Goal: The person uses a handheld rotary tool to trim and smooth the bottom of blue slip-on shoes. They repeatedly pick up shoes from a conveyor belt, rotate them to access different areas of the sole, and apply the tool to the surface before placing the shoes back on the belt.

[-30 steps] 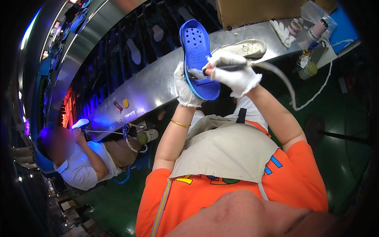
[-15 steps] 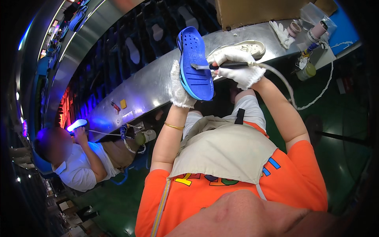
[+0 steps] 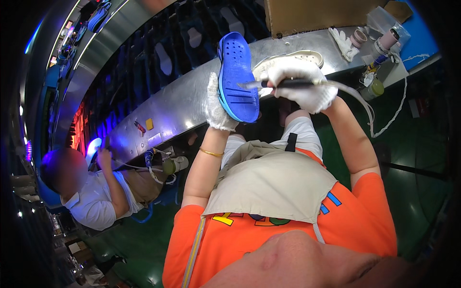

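Observation:
A blue shoe sole (image 3: 238,65) with small holes at its toe end and slots lower down is tilted up in front of me. My left hand (image 3: 217,109), in a white knitted glove, grips it along its left edge. My right hand (image 3: 307,86), gloved too and slightly blurred, is closed round the black handle of a brush (image 3: 250,85). The brush's pale tip lies over the middle of the sole; whether it touches cannot be made out. A pale tube (image 3: 369,111) trails from the handle's rear. Partly hidden behind my right hand, a cream-white shoe (image 3: 313,57) lies on the bench.
A metal bench (image 3: 180,96) runs along a dark conveyor (image 3: 185,48) bearing sole-shaped pieces. A cardboard box (image 3: 317,19), a spare glove (image 3: 342,44), tape rolls (image 3: 358,38) and a green-lidded jar (image 3: 374,89) stand rightward. At left, another person (image 3: 103,187) holds a glowing shoe (image 3: 93,150).
My right hand and the brush have shifted to the right, and the tube has swung with them. The left hand and sole hold nearly still. The other person's shoe has turned more upright.

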### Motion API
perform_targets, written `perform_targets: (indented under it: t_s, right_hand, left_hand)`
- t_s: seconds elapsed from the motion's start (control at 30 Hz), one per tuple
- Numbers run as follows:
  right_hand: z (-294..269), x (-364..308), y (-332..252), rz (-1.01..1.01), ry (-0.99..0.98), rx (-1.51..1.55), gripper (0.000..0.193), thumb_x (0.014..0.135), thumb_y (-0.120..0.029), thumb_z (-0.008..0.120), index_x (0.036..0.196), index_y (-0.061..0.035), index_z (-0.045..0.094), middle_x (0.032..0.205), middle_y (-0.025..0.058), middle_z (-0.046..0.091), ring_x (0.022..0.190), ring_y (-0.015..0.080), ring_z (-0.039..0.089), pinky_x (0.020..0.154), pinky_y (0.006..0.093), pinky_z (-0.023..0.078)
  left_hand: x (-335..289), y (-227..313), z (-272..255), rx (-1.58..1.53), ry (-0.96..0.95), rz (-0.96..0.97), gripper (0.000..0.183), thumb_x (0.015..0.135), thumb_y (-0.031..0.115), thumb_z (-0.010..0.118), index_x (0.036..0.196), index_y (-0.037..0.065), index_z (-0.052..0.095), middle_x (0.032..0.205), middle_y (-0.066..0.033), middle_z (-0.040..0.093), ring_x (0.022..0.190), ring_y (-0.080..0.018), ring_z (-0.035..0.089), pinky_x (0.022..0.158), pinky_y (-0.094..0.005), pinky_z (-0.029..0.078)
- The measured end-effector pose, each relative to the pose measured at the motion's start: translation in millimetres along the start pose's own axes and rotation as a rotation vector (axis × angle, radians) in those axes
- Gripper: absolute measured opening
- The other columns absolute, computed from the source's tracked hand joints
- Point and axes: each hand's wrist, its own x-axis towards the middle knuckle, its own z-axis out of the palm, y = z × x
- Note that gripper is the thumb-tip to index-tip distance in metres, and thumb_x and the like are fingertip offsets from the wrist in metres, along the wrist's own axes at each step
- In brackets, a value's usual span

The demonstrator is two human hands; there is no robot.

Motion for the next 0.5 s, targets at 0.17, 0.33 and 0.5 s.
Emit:
perform_targets:
  t_s: [0.17,0.33,0.5]
  right_hand:
    - [13.5,2.1,35.8,0.342,0.153,0.189,0.021,0.077,-0.013,0.069,0.094,-0.0032,0.063,0.092,0.0048,0.064,0.083,0.0103,0.062,0.077,0.0247,0.051]
    - [16.4,4.5,29.8,0.452,0.480,0.516,0.013,0.083,-0.003,0.065,0.096,-0.0019,0.061,0.089,0.0049,0.065,0.085,0.0138,0.064,0.078,0.0267,0.052]
    - [22.3,-8.4,22.0,0.401,0.460,0.744,0.019,0.083,-0.010,0.068,0.099,-0.0027,0.060,0.087,0.0060,0.064,0.083,0.0160,0.064,0.078,0.0306,0.053]
  left_hand:
    - [-3.1,-1.7,16.4,-0.256,-0.195,-0.110,0.069,0.093,0.058,0.030,0.138,0.007,0.036,0.130,-0.0173,0.047,0.112,-0.0345,0.052,0.095,-0.0523,0.045]
    - [-2.6,1.6,18.8,-0.129,-0.205,-0.088,0.069,0.092,0.055,0.032,0.134,0.001,0.037,0.125,-0.0222,0.046,0.105,-0.0350,0.056,0.088,-0.0517,0.050]
    - [-7.7,1.7,10.5,0.647,-0.176,0.127,0.060,0.095,0.050,0.026,0.133,0.006,0.039,0.129,-0.0167,0.047,0.112,-0.0301,0.052,0.094,-0.0481,0.046]
